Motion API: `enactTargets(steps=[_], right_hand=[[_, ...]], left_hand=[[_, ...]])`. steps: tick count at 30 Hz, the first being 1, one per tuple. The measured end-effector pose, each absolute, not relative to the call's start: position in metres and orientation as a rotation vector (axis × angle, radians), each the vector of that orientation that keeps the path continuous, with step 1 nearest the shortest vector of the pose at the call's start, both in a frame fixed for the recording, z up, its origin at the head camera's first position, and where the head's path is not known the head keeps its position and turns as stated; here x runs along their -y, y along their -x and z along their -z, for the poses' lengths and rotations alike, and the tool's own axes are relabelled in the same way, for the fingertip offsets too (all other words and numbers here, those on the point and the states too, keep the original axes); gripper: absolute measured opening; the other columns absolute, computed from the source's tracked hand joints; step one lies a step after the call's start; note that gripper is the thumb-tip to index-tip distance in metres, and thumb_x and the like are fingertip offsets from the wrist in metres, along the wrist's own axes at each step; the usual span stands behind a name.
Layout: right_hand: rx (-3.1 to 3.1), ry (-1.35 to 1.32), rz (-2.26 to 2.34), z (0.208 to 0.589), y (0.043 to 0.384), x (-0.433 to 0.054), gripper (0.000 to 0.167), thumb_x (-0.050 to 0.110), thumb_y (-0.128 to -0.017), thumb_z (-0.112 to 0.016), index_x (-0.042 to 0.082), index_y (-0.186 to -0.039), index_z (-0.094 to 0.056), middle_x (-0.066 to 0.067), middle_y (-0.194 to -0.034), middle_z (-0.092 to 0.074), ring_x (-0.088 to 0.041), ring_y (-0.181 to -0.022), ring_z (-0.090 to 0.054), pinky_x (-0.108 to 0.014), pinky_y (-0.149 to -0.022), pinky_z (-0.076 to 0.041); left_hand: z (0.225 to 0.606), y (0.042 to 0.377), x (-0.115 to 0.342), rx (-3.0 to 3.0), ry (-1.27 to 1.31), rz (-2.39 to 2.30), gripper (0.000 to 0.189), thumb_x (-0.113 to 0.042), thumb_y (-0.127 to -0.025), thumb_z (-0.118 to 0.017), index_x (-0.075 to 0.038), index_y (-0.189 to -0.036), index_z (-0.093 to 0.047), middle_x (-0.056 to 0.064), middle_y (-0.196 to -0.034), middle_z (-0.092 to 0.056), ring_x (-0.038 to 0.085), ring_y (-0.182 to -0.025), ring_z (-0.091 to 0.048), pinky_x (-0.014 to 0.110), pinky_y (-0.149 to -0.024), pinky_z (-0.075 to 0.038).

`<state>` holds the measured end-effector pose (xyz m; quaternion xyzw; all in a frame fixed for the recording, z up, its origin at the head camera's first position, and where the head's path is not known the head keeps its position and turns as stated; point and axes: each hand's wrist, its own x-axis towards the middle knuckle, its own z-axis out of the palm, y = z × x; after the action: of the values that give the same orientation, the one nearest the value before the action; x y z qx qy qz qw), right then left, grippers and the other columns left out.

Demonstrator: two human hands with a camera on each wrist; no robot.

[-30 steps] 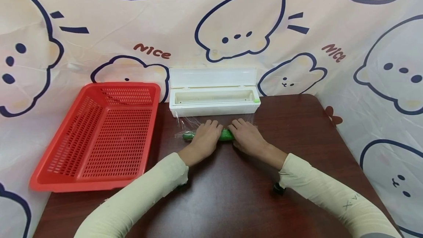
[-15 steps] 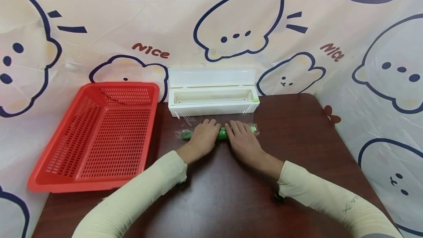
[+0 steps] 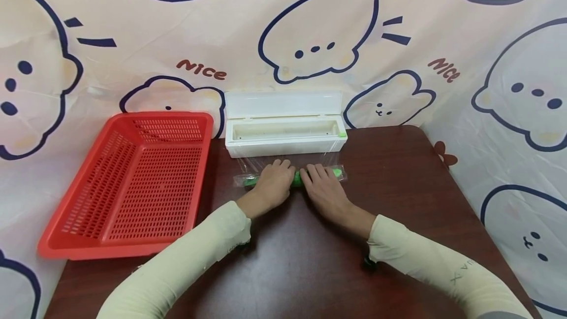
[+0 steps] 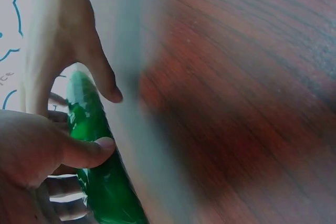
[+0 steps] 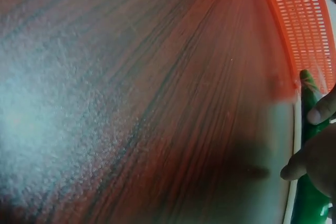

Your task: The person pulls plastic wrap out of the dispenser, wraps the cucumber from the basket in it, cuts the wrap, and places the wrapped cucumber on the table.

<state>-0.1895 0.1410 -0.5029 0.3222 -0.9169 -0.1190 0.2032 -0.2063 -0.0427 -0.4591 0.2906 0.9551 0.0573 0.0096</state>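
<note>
A green cucumber (image 3: 298, 179) in clear cling film (image 3: 254, 164) lies crosswise on the table, just in front of a white cling film box (image 3: 285, 148). The film runs from the box's front down to it. My left hand (image 3: 272, 184) grips the cucumber left of its middle, thumb (image 4: 97, 153) on the near side and fingers round the far side. On the right half rests my right hand (image 3: 327, 190), fingers laid over the top. Its thumb (image 4: 107, 85) stands out, apart from the cucumber in the left wrist view. Both hands hide parts of the cucumber.
A red perforated basket (image 3: 204, 161) stands on the left of the brown table (image 3: 398, 171). The box's lid (image 3: 283, 104) is raised against a printed cloth (image 3: 239, 23) hung behind. Another such cloth borders the table's right side.
The cucumber has rolled slightly toward the box, and its right end now shows beyond my right hand. That hand has shifted, its fingers now flatter. My left hand has barely moved.
</note>
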Motion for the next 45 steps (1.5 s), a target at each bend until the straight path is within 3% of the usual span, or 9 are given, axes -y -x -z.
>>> enactTargets(steps=[6, 12, 23, 29, 33, 39, 45], right_hand=[[2.518, -0.862, 0.318, 0.505, 0.194, -0.138, 0.022, 0.012, -0.1, -0.06, 0.007, -0.122, -0.058, -0.009, -0.108, -0.058, -0.026, -0.096, -0.053, -0.036, -0.078, -0.046], [2.516, -0.886, 0.332, 0.503, 0.196, -0.137, 0.025, 0.013, -0.097, -0.066, 0.008, -0.121, -0.059, -0.006, -0.107, -0.058, -0.025, -0.093, -0.053, -0.036, -0.075, -0.047], [2.519, -0.944, 0.324, 0.494, 0.2, -0.138, 0.03, 0.006, -0.094, -0.069, 0.002, -0.124, -0.065, -0.011, -0.11, -0.064, -0.027, -0.091, -0.058, -0.036, -0.068, -0.054], [2.525, -0.987, 0.288, 0.492, 0.207, -0.139, 0.026, 0.005, -0.093, -0.068, 0.0, -0.119, -0.066, -0.011, -0.108, -0.064, -0.027, -0.091, -0.059, -0.036, -0.071, -0.057], [2.555, -1.015, 0.229, 0.489, 0.214, -0.14, 0.024, 0.008, -0.09, -0.07, 0.001, -0.113, -0.065, -0.009, -0.106, -0.065, -0.027, -0.09, -0.059, -0.037, -0.073, -0.057], [2.606, -1.053, 0.118, 0.481, 0.222, -0.144, 0.035, 0.014, -0.083, -0.079, 0.002, -0.114, -0.068, -0.01, -0.107, -0.067, -0.029, -0.094, -0.062, -0.04, -0.075, -0.058], [2.654, -1.102, 0.055, 0.475, 0.224, -0.146, 0.043, 0.016, -0.082, -0.083, 0.002, -0.12, -0.068, -0.01, -0.11, -0.067, -0.028, -0.099, -0.062, -0.042, -0.083, -0.058]], left_hand=[[0.459, 0.206, 0.045, -2.991, -0.938, -0.232, 0.014, -0.004, -0.088, -0.073, -0.002, -0.102, -0.069, 0.013, -0.097, -0.064, 0.031, -0.087, -0.06, 0.042, -0.074, -0.055], [0.46, 0.207, 0.047, -2.977, -0.933, -0.273, 0.015, -0.004, -0.087, -0.075, -0.002, -0.101, -0.067, 0.013, -0.097, -0.064, 0.031, -0.087, -0.06, 0.041, -0.074, -0.055], [0.469, 0.202, 0.044, -3.066, -0.933, -0.165, 0.038, -0.012, -0.089, -0.071, -0.002, -0.124, -0.061, 0.014, -0.112, -0.061, 0.033, -0.106, -0.057, 0.044, -0.086, -0.051], [0.477, 0.199, 0.042, -3.206, -0.96, -0.008, 0.046, -0.009, -0.082, -0.073, -0.002, -0.124, -0.057, 0.016, -0.113, -0.053, 0.032, -0.103, -0.051, 0.041, -0.084, -0.048], [0.483, 0.198, 0.042, -3.263, -0.972, 0.099, 0.043, -0.007, -0.084, -0.073, -0.003, -0.123, -0.056, 0.014, -0.111, -0.054, 0.03, -0.1, -0.051, 0.038, -0.079, -0.047], [0.49, 0.198, 0.041, -3.286, -0.986, 0.248, 0.036, -0.007, -0.09, -0.072, -0.003, -0.121, -0.055, 0.012, -0.109, -0.054, 0.027, -0.098, -0.052, 0.038, -0.077, -0.05], [0.49, 0.2, 0.042, -3.336, -1.002, 0.235, 0.028, -0.005, -0.084, -0.075, -0.004, -0.106, -0.057, 0.01, -0.101, -0.055, 0.026, -0.092, -0.053, 0.036, -0.071, -0.049]])
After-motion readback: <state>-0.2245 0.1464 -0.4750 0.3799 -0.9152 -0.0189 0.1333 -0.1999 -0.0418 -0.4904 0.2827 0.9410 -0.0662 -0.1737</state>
